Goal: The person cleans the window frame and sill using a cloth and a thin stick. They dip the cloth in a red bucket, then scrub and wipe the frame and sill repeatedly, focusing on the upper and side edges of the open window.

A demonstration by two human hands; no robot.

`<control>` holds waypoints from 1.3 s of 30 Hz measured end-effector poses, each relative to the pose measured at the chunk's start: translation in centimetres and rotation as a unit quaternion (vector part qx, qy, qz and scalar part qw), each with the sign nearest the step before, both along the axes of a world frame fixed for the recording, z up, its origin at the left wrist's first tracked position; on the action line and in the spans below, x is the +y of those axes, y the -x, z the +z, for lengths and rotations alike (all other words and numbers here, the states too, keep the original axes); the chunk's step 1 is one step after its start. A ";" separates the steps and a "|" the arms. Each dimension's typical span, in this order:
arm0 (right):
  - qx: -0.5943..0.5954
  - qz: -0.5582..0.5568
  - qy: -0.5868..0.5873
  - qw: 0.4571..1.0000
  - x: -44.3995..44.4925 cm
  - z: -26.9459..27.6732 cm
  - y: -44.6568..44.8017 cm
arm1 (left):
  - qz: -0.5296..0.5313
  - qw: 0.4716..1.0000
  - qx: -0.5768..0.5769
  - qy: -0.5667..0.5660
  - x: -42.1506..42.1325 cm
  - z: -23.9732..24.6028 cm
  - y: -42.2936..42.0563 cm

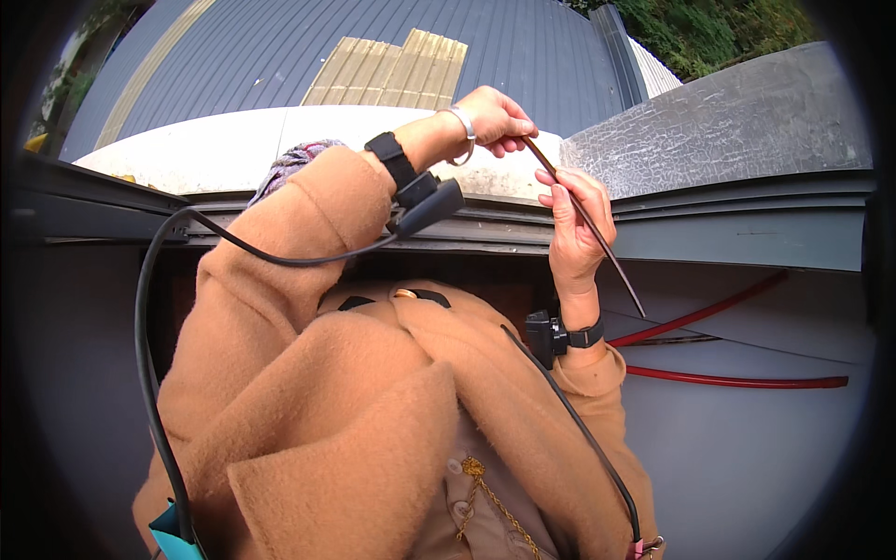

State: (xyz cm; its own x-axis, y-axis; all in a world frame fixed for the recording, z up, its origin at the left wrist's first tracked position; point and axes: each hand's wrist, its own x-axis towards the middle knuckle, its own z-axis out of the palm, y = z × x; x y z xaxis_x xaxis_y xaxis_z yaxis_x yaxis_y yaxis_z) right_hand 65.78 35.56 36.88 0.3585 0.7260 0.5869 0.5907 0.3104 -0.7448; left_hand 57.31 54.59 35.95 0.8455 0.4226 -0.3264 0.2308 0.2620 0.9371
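Observation:
A thin dark brown stick [607, 246] slants down to the right, held between both hands above a window sill. My left hand [492, 120], with a silver bangle at the wrist, pinches its upper end between thumb and fingers. Lower down, my right hand [579, 224] grips the stick near its middle, thumb against it, and its far end sticks out free past the wrist. Black straps with small devices sit on both wrists. Behind my left forearm a patterned cloth [294, 162] lies partly hidden on the white ledge [210, 150].
The window's dark metal track [497, 227] runs across in front of me. Outside are a grey corrugated roof [532, 63], a cracked grey surface [728, 119] and trees. Red rods [742, 381] are at the right, inside. A black cable [143, 315] loops at the left.

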 end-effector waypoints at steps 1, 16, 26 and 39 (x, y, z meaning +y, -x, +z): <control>0.004 0.007 -0.003 1.000 0.0 0.0 0.0 | -0.004 1.000 0.009 -0.006 0.6 0.0 0.0; 0.088 0.003 0.083 0.993 -5.6 -1.3 -0.2 | 0.157 0.672 0.251 -0.679 7.8 2.5 6.8; 0.100 0.126 0.146 0.976 -1.9 -0.3 3.1 | 0.138 0.673 0.317 -0.654 -3.3 -0.2 22.2; -0.210 0.033 0.192 0.958 0.0 0.1 3.5 | 0.379 0.757 0.030 -0.531 -11.3 1.5 33.1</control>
State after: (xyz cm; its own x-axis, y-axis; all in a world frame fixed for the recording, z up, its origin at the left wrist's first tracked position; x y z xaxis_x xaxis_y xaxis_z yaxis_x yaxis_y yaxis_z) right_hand 62.26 35.51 36.98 0.0942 0.9301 0.3550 0.8518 0.1093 -0.5123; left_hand 24.22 43.33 37.48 0.2247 0.8300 0.5105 0.4423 -0.5537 0.7056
